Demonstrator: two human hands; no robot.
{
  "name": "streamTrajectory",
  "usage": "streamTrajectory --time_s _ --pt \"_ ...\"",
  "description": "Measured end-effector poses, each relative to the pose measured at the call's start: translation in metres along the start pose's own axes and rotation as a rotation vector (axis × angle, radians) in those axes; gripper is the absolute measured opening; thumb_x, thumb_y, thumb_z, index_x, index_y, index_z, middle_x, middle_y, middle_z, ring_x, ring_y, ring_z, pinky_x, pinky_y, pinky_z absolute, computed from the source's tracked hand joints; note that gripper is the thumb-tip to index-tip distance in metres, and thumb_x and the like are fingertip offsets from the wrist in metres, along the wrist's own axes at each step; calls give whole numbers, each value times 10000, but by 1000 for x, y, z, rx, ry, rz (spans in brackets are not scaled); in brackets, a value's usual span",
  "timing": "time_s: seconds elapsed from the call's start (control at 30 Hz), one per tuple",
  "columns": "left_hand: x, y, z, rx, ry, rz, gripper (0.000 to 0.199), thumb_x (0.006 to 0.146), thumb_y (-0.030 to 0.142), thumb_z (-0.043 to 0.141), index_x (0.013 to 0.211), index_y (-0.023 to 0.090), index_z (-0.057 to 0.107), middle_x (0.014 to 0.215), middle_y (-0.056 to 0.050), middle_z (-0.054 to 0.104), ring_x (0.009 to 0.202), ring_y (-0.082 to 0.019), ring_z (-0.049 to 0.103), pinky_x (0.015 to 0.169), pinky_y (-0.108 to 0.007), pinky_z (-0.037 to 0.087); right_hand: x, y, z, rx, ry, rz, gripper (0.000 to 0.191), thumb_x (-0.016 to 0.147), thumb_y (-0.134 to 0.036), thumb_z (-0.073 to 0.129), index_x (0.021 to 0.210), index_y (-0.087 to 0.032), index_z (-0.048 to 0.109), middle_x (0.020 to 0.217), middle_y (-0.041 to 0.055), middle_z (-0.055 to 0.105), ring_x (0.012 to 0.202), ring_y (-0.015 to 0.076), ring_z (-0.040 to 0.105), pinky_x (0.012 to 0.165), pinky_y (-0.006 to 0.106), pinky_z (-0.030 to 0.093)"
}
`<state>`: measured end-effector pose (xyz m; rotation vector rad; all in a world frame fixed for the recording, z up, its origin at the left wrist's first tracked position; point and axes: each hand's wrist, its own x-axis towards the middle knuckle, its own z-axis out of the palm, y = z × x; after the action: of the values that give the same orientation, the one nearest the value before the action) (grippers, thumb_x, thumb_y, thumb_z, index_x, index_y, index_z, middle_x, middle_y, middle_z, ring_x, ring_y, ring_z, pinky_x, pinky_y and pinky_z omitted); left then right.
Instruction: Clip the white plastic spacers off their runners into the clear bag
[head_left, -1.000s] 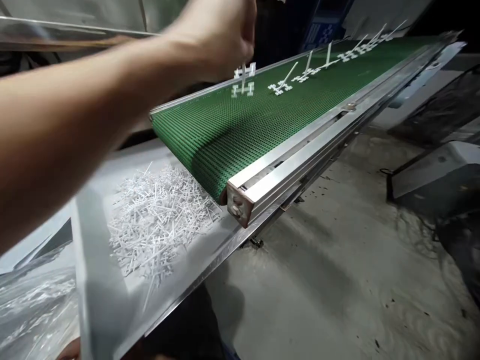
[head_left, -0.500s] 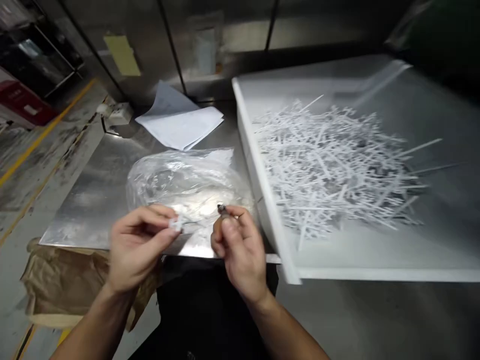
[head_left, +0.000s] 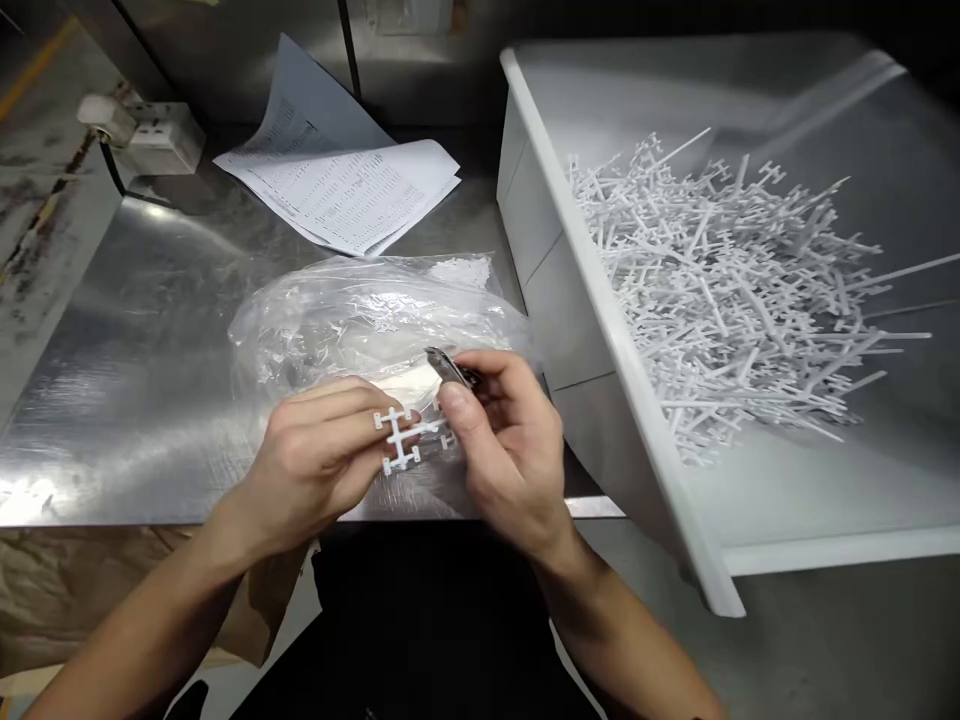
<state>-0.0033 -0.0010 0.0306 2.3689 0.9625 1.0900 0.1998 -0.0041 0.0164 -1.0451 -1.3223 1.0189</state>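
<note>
My left hand is closed on a small white plastic sprue, whose branches carry tiny pieces at their ends. The sprue's stem runs right, toward my other fingers; whether they touch it I cannot tell. In my right hand is a small metal tool that looks like a nail clipper, pinched between thumb and fingers and pointing up to the left. Both hands are close together over the front of the metal table. Behind them lies a clear plastic bag with small white pieces near its far right corner.
A large white bin stands at the right, holding a heap of white sprues. Folded printed sheets lie at the back, with a power socket block at the far left corner. Brown paper is below the front edge.
My hands have come together, and the sprue now shows branching from my left fingers beside the tool. The view has moved closer to the table.
</note>
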Motion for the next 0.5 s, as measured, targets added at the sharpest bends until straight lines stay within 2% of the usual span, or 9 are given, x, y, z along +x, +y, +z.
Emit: streamTrajectory --time_s 0.1,0.2,0.33,0.5 --pt "-3 -4 9 -21 115 -36 121 998 64 797 1065 160 769 939 -17 814 855 -127 776 822 -238 634 -5 2 -11 -195 52 -104 128 1057 -196 733 1181 -222 746 1010 5 762 878 144 700 799 302 580" --pt "-6 -6 16 38 163 -22 115 993 77 819 1049 156 756 927 -7 815 850 -114 781 868 -230 648 -11 6 -20 -306 38 -165 135 1034 -158 747 1160 -187 786 1031 34 736 895 151 678 800 309 579" --pt "-10 -10 18 85 113 22 112 990 83 825 1042 132 739 907 -23 805 838 -124 778 848 -236 650 -16 10 -22 -267 -6 -84 174 1026 -164 777 1196 -197 791 926 -2 727 817 140 656 760 301 574" --pt "-11 -12 16 128 51 47 103 988 85 823 1040 111 738 923 -54 797 835 -144 766 800 -256 646 -18 6 -20 -252 -18 -7 142 1007 -188 799 1148 -185 783 815 -42 690 646 96 584 621 246 553"
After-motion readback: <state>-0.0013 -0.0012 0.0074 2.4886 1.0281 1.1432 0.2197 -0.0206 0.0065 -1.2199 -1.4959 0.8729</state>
